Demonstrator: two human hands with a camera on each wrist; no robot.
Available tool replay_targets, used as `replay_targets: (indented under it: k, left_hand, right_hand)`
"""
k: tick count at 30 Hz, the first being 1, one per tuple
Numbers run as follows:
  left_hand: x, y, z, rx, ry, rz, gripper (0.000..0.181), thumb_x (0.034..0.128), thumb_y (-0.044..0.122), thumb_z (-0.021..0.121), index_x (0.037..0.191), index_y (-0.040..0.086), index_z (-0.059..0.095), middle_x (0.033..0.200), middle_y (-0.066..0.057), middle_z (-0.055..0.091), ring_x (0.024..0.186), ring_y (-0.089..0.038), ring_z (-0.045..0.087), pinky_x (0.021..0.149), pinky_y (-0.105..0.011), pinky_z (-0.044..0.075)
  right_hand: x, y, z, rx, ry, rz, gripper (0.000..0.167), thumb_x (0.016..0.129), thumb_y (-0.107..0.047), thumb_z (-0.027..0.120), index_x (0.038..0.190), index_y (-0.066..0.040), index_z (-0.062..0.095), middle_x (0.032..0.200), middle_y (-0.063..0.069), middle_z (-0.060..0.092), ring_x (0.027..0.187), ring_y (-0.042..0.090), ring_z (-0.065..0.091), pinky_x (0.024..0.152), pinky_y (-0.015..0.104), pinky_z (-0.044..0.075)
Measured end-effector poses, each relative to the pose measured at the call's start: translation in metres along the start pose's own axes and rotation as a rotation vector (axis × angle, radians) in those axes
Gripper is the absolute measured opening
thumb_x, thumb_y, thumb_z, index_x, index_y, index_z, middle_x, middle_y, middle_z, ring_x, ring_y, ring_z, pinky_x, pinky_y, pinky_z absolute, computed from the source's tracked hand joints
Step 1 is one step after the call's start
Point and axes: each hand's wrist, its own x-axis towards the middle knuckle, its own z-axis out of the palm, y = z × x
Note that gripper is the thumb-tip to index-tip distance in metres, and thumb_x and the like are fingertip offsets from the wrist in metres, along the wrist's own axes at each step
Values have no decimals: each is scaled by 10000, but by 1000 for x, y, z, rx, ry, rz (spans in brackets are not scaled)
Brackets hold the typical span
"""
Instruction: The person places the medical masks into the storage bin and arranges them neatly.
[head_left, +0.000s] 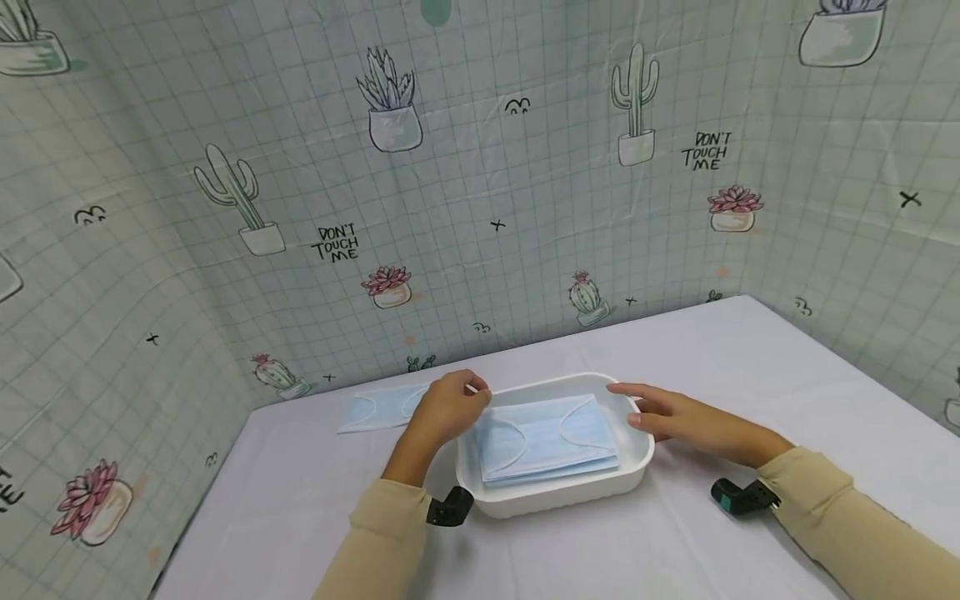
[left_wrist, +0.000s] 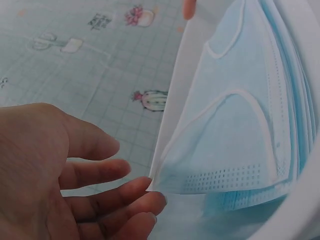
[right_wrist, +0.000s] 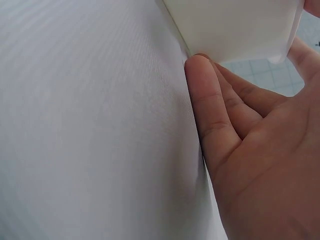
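Note:
A white tray (head_left: 558,500) on the table holds a stack of light blue face masks (head_left: 551,437), with white ear loops on the top mask. Over the tray's back left rim is my left hand (head_left: 450,407), its fingers loosely bent. In the left wrist view, those fingertips (left_wrist: 142,187) are beside a corner of the top mask (left_wrist: 225,135); whether they touch it I cannot tell. My right hand (head_left: 686,421) is at the tray's right end, some fingers reaching over the rim. Its other fingers (right_wrist: 207,95) lie nearly straight along the table against the tray's outer side.
Another blue face mask (head_left: 382,407) lies flat on the table (head_left: 322,500), left of the tray and partly behind my left hand. A cactus-print cloth (head_left: 465,183) hangs behind the table and along both sides.

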Motion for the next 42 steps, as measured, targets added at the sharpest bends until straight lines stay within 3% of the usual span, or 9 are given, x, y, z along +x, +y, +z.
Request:
replay_targets:
  k: [4, 8, 15, 20, 25, 29, 36, 42]
  left_hand:
    - [-3, -5, -1, -6, 21, -8, 220, 990, 294, 587, 1111, 145, 694, 1032, -38, 676, 918, -214, 627, 800, -445, 516]
    - [-6, -14, -5, -79, 37, -28, 222, 995, 270, 585, 1125, 131, 698, 948, -10, 672, 812, -160, 645, 728, -396, 515]
    - [-8, -35, -8, -214, 205, -44, 194, 994, 231, 572, 1112, 127, 685, 851, 23, 684, 719, -124, 663, 627, -332, 486]
    - [-7, -57, -12, -305, 229, -65, 204, 994, 178, 564, 1120, 65, 677, 862, -28, 687, 722, -154, 675, 656, -323, 523]
    - [-4, -84, -25, -276, 264, -108, 239, 993, 163, 541, 1140, 32, 677, 892, -67, 700, 749, -180, 688, 655, -308, 516]
    - [-3, -103, -38, -220, 260, -156, 275, 996, 182, 523, 1168, 27, 670, 926, -72, 706, 777, -179, 685, 635, -296, 486]
    - [1, -133, -56, -480, 140, -284, 331, 1030, 171, 490, 1263, -43, 583, 1054, -132, 675, 857, -173, 671, 744, -298, 513]
    - [3, -152, -57, -505, 159, -315, 304, 1025, 148, 493, 1224, -61, 588, 1098, -168, 663, 876, -178, 655, 727, -276, 505]
  right_hand:
    - [-4, -3, 6, 3, 4, 8, 579, 1042, -389, 519, 1573, -300, 305, 1526, 207, 374, 1311, 308, 445, 983, 468, 409]
    - [-8, -7, 10, -8, 12, 7, 576, 1045, -386, 515, 1574, -302, 304, 1526, 207, 377, 1313, 307, 445, 983, 470, 409]
    - [-15, -10, 12, 10, 12, 14, 571, 1048, -380, 514, 1573, -310, 300, 1503, 188, 412, 1289, 284, 469, 982, 469, 410]
    - [-17, -10, 12, 3, 10, 30, 584, 1047, -382, 516, 1579, -304, 287, 1522, 194, 385, 1300, 289, 461, 984, 470, 411]
    - [-15, -12, 12, 7, 10, 24, 582, 1044, -393, 515, 1576, -332, 287, 1526, 184, 391, 1326, 297, 451, 1007, 482, 394]
    - [-15, -13, 13, 26, -5, 33, 588, 1044, -388, 516, 1579, -327, 280, 1536, 188, 375, 1346, 305, 431, 1018, 476, 385]
    - [-13, -11, 12, 27, -6, 32, 583, 1049, -384, 507, 1580, -326, 275, 1545, 201, 357, 1372, 328, 403, 1033, 484, 377]
    - [-16, -11, 13, 26, -1, 32, 586, 1045, -393, 511, 1579, -323, 280, 1532, 198, 370, 1350, 319, 420, 1030, 500, 369]
